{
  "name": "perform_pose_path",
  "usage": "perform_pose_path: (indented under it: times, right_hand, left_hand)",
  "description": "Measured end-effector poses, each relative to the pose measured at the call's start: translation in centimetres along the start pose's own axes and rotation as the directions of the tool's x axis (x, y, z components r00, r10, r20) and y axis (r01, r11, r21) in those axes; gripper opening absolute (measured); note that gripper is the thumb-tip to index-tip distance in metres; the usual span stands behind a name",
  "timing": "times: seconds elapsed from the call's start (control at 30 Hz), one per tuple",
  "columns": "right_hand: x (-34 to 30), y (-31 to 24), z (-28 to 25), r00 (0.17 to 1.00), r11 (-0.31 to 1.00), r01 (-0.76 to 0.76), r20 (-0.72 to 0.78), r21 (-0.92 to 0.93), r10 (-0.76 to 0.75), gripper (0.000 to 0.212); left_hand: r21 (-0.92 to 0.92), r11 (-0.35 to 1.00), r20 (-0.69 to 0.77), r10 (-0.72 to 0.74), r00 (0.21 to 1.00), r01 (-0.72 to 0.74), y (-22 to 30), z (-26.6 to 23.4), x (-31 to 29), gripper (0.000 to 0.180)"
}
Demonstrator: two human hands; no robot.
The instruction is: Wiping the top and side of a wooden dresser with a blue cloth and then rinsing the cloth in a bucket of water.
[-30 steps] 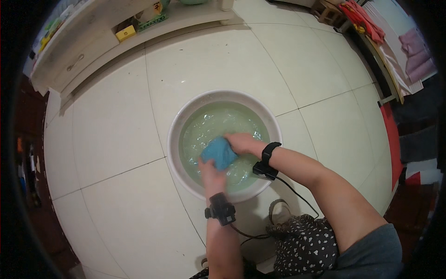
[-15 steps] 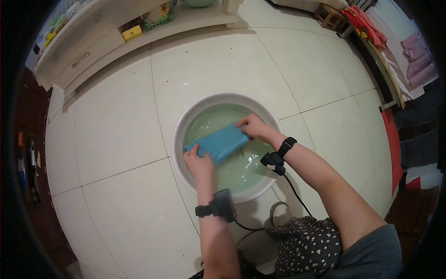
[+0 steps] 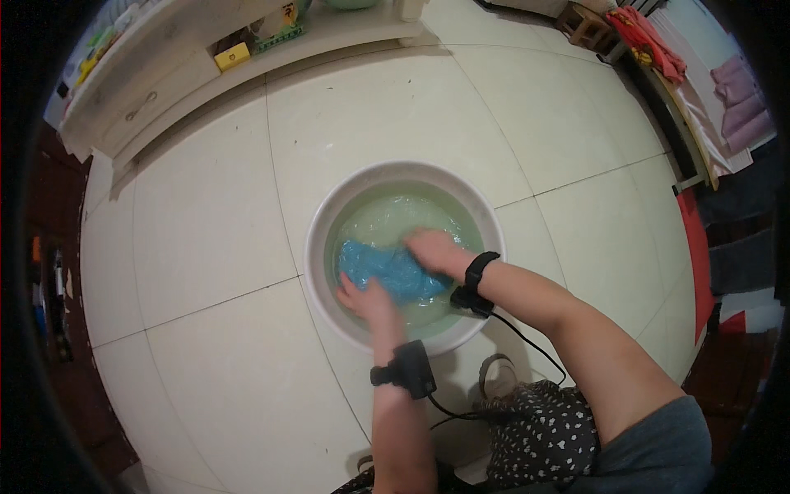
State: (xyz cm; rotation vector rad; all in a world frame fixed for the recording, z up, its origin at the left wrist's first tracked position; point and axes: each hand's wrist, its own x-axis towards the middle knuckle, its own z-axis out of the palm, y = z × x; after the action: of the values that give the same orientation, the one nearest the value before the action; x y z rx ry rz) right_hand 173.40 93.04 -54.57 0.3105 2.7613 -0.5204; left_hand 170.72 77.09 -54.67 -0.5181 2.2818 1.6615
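Note:
A blue cloth (image 3: 383,267), wet and crumpled, lies in the greenish water of a round white basin (image 3: 319,222). My left hand (image 3: 370,300) grips its near left edge, thumb and fingers on either side of the fabric. On the cloth's far right part is my right hand (image 3: 434,249), its fingers curled onto the fabric and a little blurred. The fingertips of both hands are partly hidden by water and cloth. Ripples and bright glints show around the cloth.
The basin stands on pale floor tiles (image 3: 206,222) close to my patterned clothing (image 3: 543,432). Black wrist devices (image 3: 411,368) trail cables beside the basin. A whitish cabinet (image 3: 164,99) stands far left; a low bench with red cloth (image 3: 646,41) is far right.
The blue cloth has gone from stretched flat between my hands to bunched lower in the water. My right hand has moved down and left; my left hand has shifted slightly right and nearer.

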Motion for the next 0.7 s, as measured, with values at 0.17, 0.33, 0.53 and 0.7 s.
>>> perform_pose_path:
  times: [0.17,0.33,0.53,0.7]
  right_hand:
    - [-0.1,-0.6,0.0,0.994,0.976,-0.112,0.025,0.188,0.109,0.043]
    - [-3.4,-8.1,-3.8,0.934,0.433,-0.195,0.302,0.88,-0.192,0.039]
    - [-5.2,-10.6,-2.9,0.984,0.838,0.17,-0.04,0.519,-0.175,0.023]
    - [-2.6,-7.6,-2.8,0.999,0.992,0.024,-0.049,0.12,-0.019,0.024]
  left_hand:
    - [-0.423,0.784,0.329,-0.333,0.883,0.454,-1.0,-0.8,-1.3,0.055]
    - [-0.617,0.357,0.627,-0.316,0.712,0.701,2.2,-2.0,-1.6,0.04]
    - [-0.606,0.401,0.681,-0.185,0.709,0.687,-2.4,-2.6,0.5,0.025]
    - [-0.605,0.149,0.772,-0.13,0.622,0.782,-0.9,-0.7,-1.3,0.023]
